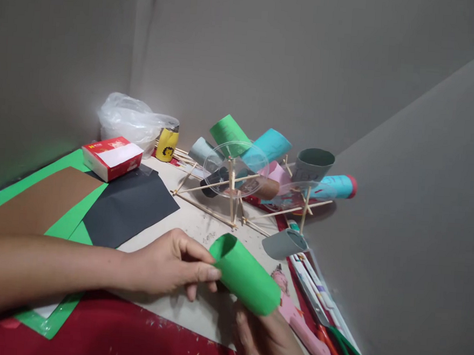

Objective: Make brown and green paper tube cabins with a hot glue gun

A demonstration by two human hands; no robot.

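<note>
A green paper tube [250, 278] is held tilted over the front of the work surface, its open end facing up and left. My left hand [170, 262] pinches the rim of that open end between thumb and fingers. Around the lower right end, my right hand [270, 342] grips the tube from below; some of its fingers are hidden. Just beyond the tube lies a grey paper tube [283, 244]. Close to my right hand is a pink-handled tool [303, 331], partly covered.
Behind stands a wooden-stick frame [231, 199] carrying a clear disc and coloured paper tubes. At left are black paper [133, 208], brown paper [44, 196] and a red tissue pack [112, 158]. A yellow can [167, 144] stands near a plastic bag [125, 118]. Scissors [343, 342] lie right.
</note>
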